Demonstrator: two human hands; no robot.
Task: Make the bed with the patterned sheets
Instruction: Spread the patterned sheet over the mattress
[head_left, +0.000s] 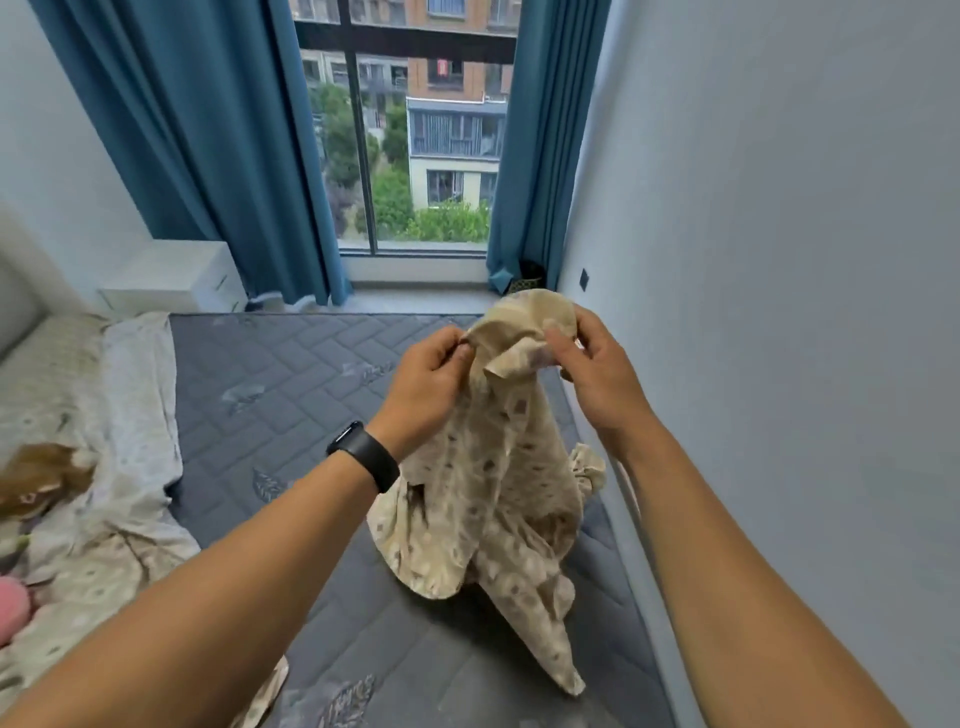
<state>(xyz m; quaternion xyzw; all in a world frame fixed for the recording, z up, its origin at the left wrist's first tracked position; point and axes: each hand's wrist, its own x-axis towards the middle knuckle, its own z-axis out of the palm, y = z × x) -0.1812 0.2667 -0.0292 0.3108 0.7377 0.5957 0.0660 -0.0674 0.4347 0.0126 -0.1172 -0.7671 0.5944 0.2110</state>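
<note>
Patterned sheet (488, 499), cream with small brown-grey motifs, hangs bunched between our two hands above the right side of the mattress (291, 395). Its upper edge is lifted clear, while the lower folds trail down and rest on the quilted grey surface, one long tail reaching toward us and a small crumpled part lying close to the wall (779, 260) on the right.

Our left hand (426, 384) pinches the cloth near its top, fingers curled and thumb pressed against the fabric. Our right hand (587, 364) grips the same top edge from the other side, thumb in front and fingers curled behind, so that a rounded flap of cloth stands up between the two hands. A black watch (363, 452) sits on our left wrist.

The mattress lies bare over most of its width, dark grey with a stitched herringbone pattern and leaf designs. Along its left side more pale bedding (119, 415) lies heaped and rumpled, with a brown soft toy (41, 478) on it and something pink (13, 608) at the frame's edge. Beyond the mattress a white bedside cabinet (176, 280) stands by the left wall. Blue curtains (192, 140) hang open at both sides of a tall window (410, 145), through which we see apartment buildings and green trees.
</note>
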